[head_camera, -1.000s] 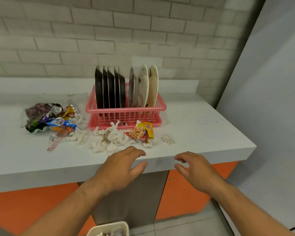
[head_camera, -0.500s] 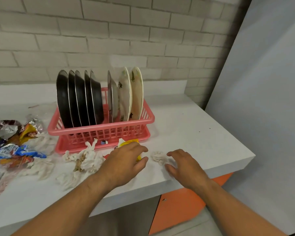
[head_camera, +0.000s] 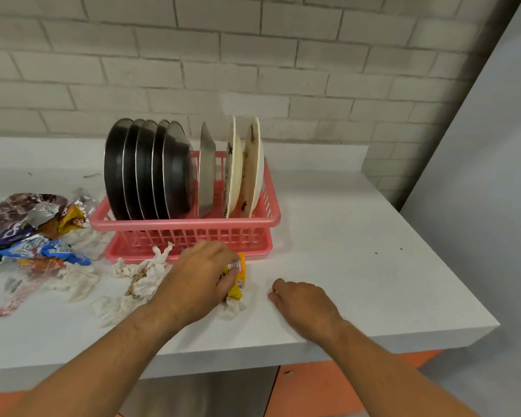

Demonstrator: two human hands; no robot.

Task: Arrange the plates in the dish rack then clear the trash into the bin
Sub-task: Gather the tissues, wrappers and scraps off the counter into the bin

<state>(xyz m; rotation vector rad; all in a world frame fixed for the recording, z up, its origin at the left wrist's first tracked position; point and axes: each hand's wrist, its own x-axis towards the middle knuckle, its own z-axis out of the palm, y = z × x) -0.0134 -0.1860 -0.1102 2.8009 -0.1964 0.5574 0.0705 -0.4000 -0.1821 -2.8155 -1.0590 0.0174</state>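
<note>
A pink dish rack (head_camera: 184,222) stands on the white counter (head_camera: 358,260). It holds several black plates (head_camera: 145,170), a steel plate (head_camera: 206,173) and two cream patterned plates (head_camera: 247,176), all on edge. In front of the rack, my left hand (head_camera: 199,275) closes on a yellow snack wrapper (head_camera: 238,282) that lies over a bit of tissue (head_camera: 232,310). My right hand (head_camera: 301,305) rests on the counter to the right with its fingers curled down, and what is under them is hidden. Crumpled tissues (head_camera: 142,275) lie left of my left hand.
A heap of foil and plastic wrappers (head_camera: 33,236) sits at the counter's left, with more tissue (head_camera: 76,281) in front of it. The brick wall is behind the rack and a grey panel (head_camera: 478,176) is at the right. The counter's front edge is just below my wrists. No bin is in view.
Both hands moved forward from the counter's edge onto the trash. My left hand closed on the yellow wrapper. My right hand slid over the spot where a small tissue lay. The view moved closer.
</note>
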